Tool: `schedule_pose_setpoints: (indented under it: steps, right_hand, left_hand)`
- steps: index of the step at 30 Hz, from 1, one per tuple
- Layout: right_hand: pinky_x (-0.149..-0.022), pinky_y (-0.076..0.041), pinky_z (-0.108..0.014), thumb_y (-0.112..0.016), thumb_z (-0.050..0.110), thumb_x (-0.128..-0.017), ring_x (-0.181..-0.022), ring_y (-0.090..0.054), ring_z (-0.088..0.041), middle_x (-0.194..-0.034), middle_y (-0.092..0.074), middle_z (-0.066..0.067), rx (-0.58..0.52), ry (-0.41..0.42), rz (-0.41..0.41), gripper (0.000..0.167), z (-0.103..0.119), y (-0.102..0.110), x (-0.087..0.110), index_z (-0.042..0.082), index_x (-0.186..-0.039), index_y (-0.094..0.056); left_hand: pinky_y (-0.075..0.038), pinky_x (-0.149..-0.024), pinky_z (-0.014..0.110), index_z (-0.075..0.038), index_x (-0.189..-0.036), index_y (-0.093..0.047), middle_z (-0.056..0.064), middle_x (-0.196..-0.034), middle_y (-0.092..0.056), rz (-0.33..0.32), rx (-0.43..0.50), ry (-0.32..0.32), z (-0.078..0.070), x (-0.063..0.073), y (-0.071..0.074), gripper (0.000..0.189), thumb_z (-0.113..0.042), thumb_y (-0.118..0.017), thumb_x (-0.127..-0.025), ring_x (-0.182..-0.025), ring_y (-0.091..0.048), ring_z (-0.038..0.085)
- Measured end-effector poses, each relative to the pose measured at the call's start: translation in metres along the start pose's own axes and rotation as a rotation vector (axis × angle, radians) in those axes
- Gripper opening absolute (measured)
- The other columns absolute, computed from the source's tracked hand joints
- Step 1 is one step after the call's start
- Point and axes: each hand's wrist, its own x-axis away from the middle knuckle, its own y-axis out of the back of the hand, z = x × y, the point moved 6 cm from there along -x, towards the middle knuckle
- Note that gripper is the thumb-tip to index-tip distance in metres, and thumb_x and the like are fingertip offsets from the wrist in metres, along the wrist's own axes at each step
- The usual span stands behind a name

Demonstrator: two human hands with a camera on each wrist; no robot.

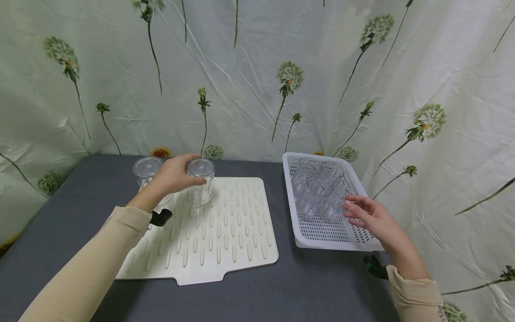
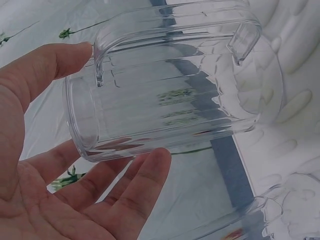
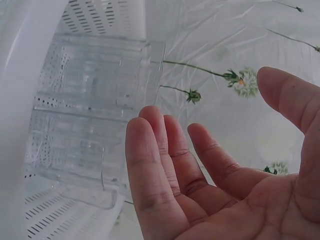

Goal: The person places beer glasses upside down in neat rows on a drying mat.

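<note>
A clear mug (image 1: 201,192) stands upside down on the cream ridged drying mat (image 1: 241,223), its base upward. My left hand (image 1: 177,174) holds it near the base, thumb on one side and fingers on the other; its handle (image 2: 175,37) faces up in the left wrist view. Another upturned clear mug (image 1: 148,167) is left of it, partly hidden behind my left hand and wrist. On the right, my right hand (image 1: 368,214) hovers over the white basket (image 1: 295,223), fingers loosely bent and holding nothing. Its fingertips are close to the clear mugs (image 3: 85,75) grouped inside.
The basket has slotted walls and floor, and several clear mugs fill its far and middle part. A dark grey cloth covers the table, showing between mat and basket. A flower-printed curtain (image 1: 241,89) hangs behind and along the right side.
</note>
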Motion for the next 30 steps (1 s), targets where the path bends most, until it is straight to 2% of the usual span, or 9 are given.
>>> schedule_pose_setpoints:
  steps: [5,12,18,21,24,28,30]
  right_hand:
    - [-0.090,-0.059,-0.014,-0.052,0.040,-0.114,-0.100,-0.065,0.010,-0.156,-0.049,-0.033,-0.008,-0.002,-0.003,0.068,-0.002,0.004,-0.002,-0.008,-0.160,-0.037]
    - [-0.089,-0.058,-0.012,-0.052,0.042,-0.114,-0.105,-0.067,0.006,-0.155,-0.048,-0.033,-0.007,-0.005,-0.013,0.071,-0.004,0.009,-0.004,-0.008,-0.161,-0.036]
    - [-0.088,-0.059,-0.013,-0.051,0.041,-0.114,-0.100,-0.066,0.009,-0.153,-0.049,-0.034,0.003,-0.006,-0.021,0.070,-0.006,0.012,-0.006,-0.010,-0.160,-0.035]
    - [-0.088,-0.060,-0.014,-0.050,0.042,-0.114,-0.103,-0.067,0.004,-0.154,-0.049,-0.034,0.025,-0.019,-0.026,0.071,-0.008,0.013,-0.008,-0.009,-0.160,-0.035]
    - [-0.088,-0.060,-0.014,-0.051,0.044,-0.114,-0.106,-0.067,0.001,-0.153,-0.050,-0.033,0.041,-0.032,-0.032,0.071,-0.009,0.014,-0.008,-0.008,-0.161,-0.036]
    - [-0.087,-0.059,-0.014,-0.050,0.044,-0.114,-0.102,-0.065,0.005,-0.152,-0.050,-0.034,0.045,-0.035,-0.037,0.072,-0.010,0.016,-0.008,-0.008,-0.160,-0.036]
    - [-0.087,-0.060,-0.014,-0.050,0.046,-0.114,-0.105,-0.066,0.001,-0.152,-0.050,-0.034,0.054,-0.037,-0.040,0.073,-0.010,0.017,-0.009,-0.008,-0.160,-0.036]
  left_hand:
    - [-0.052,-0.101,0.064,-0.007,-0.164,-0.041,0.028,-0.147,-0.058,-0.015,-0.005,-0.011,-0.002,0.000,0.001,0.087,-0.036,-0.082,-0.094,-0.127,-0.060,0.046]
    - [-0.053,-0.096,0.061,-0.006,-0.162,-0.044,0.026,-0.144,-0.059,-0.042,-0.025,-0.038,-0.003,0.001,0.003,0.084,-0.035,-0.083,-0.093,-0.122,-0.060,0.042]
    - [-0.052,-0.103,0.064,-0.006,-0.161,-0.045,0.028,-0.155,-0.052,-0.043,-0.017,-0.035,-0.004,0.004,0.005,0.083,-0.035,-0.083,-0.094,-0.133,-0.056,0.048]
    - [-0.052,-0.107,0.065,-0.007,-0.161,-0.045,0.029,-0.157,-0.049,-0.040,-0.010,-0.028,-0.003,0.005,0.006,0.082,-0.035,-0.083,-0.094,-0.138,-0.053,0.050]
    - [-0.051,-0.108,0.066,-0.007,-0.161,-0.045,0.030,-0.157,-0.049,-0.042,-0.006,-0.027,-0.003,0.006,0.007,0.081,-0.035,-0.083,-0.095,-0.140,-0.052,0.051]
    - [-0.051,-0.108,0.066,-0.007,-0.160,-0.046,0.029,-0.157,-0.049,-0.050,-0.020,-0.035,-0.005,0.010,0.009,0.080,-0.035,-0.083,-0.095,-0.140,-0.053,0.051]
    - [-0.050,-0.108,0.067,-0.007,-0.160,-0.047,0.029,-0.157,-0.049,-0.054,-0.036,-0.041,-0.006,0.013,0.011,0.079,-0.036,-0.083,-0.095,-0.140,-0.053,0.051]
